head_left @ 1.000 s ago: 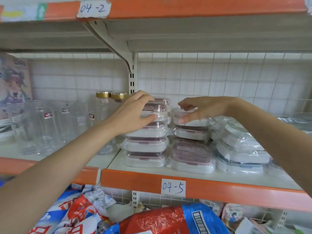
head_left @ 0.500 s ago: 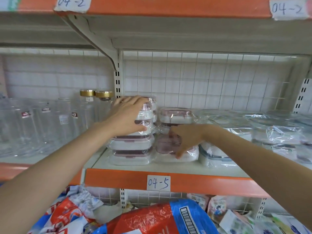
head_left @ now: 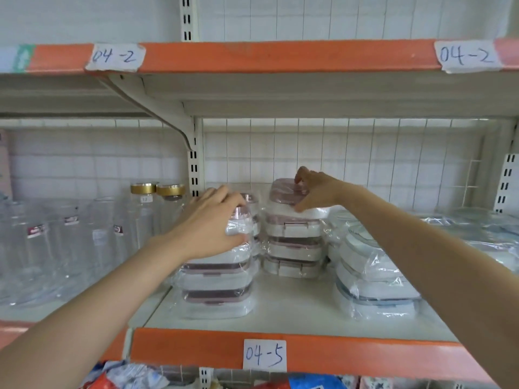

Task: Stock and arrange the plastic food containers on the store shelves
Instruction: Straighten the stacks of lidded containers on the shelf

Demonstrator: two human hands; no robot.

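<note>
Pink-lidded wrapped containers stacked, left grip holding front stack, right grip holding top container

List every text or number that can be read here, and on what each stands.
"04-2": paper tag, left, on the upper shelf's orange edge.
"04-2": paper tag, right, same edge.
"04-5": paper tag, on the lower shelf's orange edge.
"12": small sticker on a gold-lidded jar.
Red labels on the clear bottles: too blurred.
</note>
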